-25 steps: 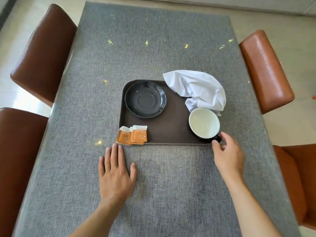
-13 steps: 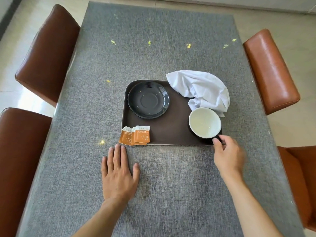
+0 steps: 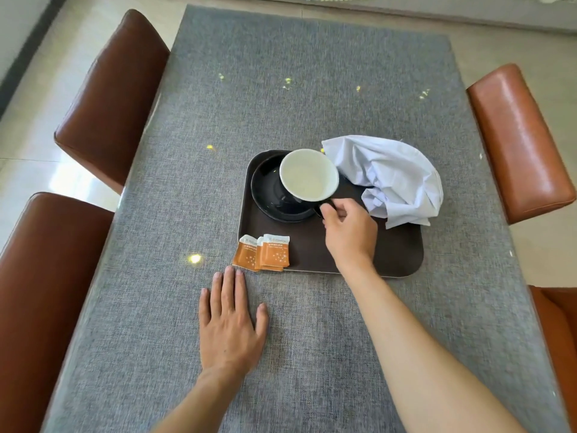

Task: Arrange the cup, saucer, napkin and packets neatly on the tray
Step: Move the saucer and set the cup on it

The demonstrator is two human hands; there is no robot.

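Lifted over the saucer point(image 3: 274, 195), the cup point(image 3: 307, 176) hangs from the right hand point(image 3: 349, 232) (packet print unreadable).

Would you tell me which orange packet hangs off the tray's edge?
The leftmost orange paper packet, overhanging the dark brown tray; the other packets lie mostly inside.

A long table point(image 3: 312, 89) covered in grey woven cloth runs up the middle of the frame, with small bright glints of light scattered over it. Two brown leather chairs point(image 3: 109, 104) stand along its left edge, one upper left and one lower left. Two lighter, orange-brown chairs point(image 3: 518, 142) sit on the right, the lower one mostly cut off. Pale glossy floor tiles point(image 3: 46, 170) show at both sides, catching daylight at left.
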